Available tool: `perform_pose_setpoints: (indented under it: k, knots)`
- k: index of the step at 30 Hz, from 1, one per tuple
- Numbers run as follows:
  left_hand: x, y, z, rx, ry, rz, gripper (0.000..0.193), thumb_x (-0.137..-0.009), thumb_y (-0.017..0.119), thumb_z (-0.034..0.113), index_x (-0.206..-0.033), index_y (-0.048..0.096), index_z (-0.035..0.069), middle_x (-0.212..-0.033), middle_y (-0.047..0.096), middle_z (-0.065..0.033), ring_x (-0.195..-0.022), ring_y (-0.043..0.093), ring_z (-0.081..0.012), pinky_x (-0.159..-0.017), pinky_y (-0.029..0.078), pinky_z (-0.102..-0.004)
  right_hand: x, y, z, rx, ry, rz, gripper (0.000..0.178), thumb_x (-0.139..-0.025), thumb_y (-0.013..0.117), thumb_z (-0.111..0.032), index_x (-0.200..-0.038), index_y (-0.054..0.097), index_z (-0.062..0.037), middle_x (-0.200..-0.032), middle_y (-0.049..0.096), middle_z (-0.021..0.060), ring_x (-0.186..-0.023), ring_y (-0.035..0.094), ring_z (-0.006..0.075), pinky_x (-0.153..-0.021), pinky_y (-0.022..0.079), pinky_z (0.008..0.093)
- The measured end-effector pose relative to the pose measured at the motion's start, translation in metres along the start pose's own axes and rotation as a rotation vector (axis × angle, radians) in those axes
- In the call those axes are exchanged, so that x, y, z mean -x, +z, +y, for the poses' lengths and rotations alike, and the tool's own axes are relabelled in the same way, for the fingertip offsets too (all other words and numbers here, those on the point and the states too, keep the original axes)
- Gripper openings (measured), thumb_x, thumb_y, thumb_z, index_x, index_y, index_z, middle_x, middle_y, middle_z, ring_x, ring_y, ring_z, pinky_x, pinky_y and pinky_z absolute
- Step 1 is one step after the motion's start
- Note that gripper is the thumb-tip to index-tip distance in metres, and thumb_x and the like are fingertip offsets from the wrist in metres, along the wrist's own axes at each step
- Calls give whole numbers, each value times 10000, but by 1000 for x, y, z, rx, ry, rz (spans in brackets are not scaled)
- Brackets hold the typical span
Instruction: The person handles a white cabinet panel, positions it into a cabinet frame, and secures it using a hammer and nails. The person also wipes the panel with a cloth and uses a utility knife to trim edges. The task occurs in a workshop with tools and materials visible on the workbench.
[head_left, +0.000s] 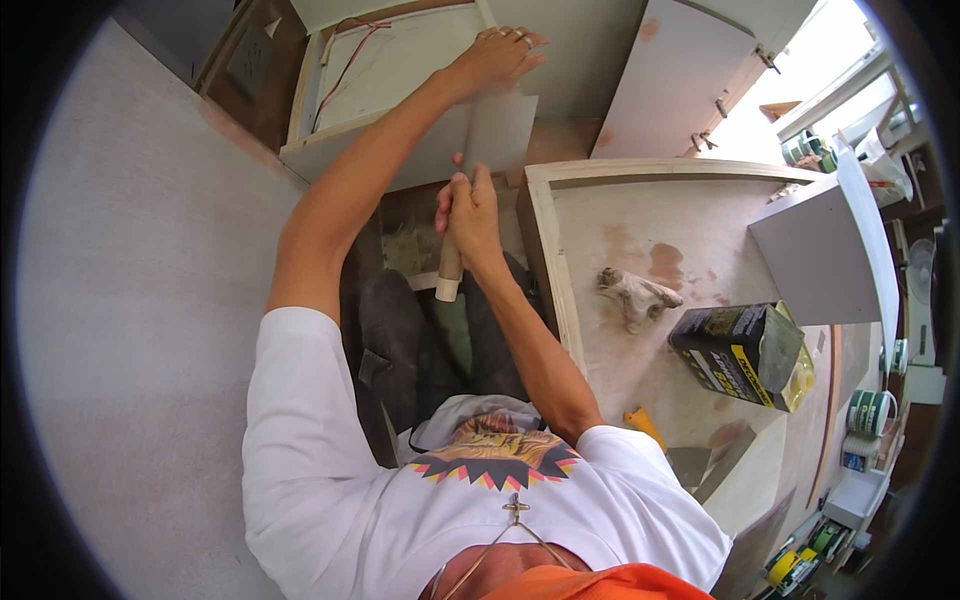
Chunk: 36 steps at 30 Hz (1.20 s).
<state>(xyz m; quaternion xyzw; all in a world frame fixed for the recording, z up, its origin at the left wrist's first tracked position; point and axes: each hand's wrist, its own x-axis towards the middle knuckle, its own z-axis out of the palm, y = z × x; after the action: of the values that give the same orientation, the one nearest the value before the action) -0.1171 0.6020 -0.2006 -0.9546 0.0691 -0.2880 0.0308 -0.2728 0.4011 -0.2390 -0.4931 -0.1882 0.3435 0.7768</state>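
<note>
Right hand: the right hand [468, 210] is wrapped closely round a wooden handle [450, 268]; its pale butt end sticks out below the fist.
Handle's place: in front of the person, over the gap between the dark-trousered legs [390, 325]; slanted, its upper part blurred, so the tool's head cannot be told.
Left hand: the left hand [500, 60] is farther out, beyond the right; fingers extended and loosely spread, with rings on them; whether it touches anything beneath cannot be told.
Framed panel: a timber-edged white panel [415, 60] lies beside the left forearm; a thin red cable [345, 75] runs across it.
Bench at right: a wood-rimmed cabinet carcass [555, 265] has reddish-brown stains [665, 262] on its pale face; a crumpled, soiled rag [640, 300] lies near a rectangular black-and-yellow metal can [735, 350].
Farther off: a pale cabinet door [670, 80] with metal hinges [722, 105] leans at an angle; white-and-green tubs [868, 412] stand at the far right.
</note>
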Motion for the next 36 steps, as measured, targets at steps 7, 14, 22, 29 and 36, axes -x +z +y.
perform_pose_setpoints:
  k: [7, 14, 22, 29, 36]
  knots:
    - [0, 6, -60, -71, -58, -216, 415, -1033, 467, 250, -1370, 572, 30, -1310, 614, -194, -1244, 564, -370, -1051, 414, -539, -25, 34, -2, 11, 49, -15, 251, -1080, 375, -157, -1278, 399, -4, -713, 444, 16, -479, 424, 103, -434, 383, 279]
    - [4, 20, -7, -138, 83, -127, 357, -975, 469, 172, -1267, 597, 9, -1298, 608, -212, -1264, 547, -370, -1104, 357, -598, 1, 10, -1, -6, 54, 36, 253, -1069, 382, -152, -1275, 401, -7, -713, 445, 21, -470, 425, 110, -429, 391, 287]
    - [-21, -10, -60, -370, 71, -293, 451, -961, 495, 188, -1368, 536, -3, -1369, 582, -203, -1284, 550, -344, -1043, 398, -616, -56, 34, 1, 20, -6, 2, 252, -1070, 373, -145, -1278, 395, -5, -681, 436, 15, -459, 428, 121, -418, 385, 293]
    - [14, -11, -56, 51, -76, -37, 431, -974, 476, 163, -1369, 536, 3, -1354, 591, -207, -1203, 603, -376, -1044, 418, -566, -36, 63, 18, -71, 28, -7, 233, -1074, 373, -145, -1251, 388, 6, -686, 462, 18, -464, 451, 121, -412, 399, 296]
    - [21, 3, -24, -159, 43, -72, 414, -997, 457, 187, -1359, 549, 9, -1255, 630, -205, -1171, 603, -370, -1036, 419, -528, -6, 43, 21, -73, 72, 35, 218, -1084, 367, -149, -1250, 410, -14, -703, 433, 10, -465, 418, 103, -430, 380, 269]
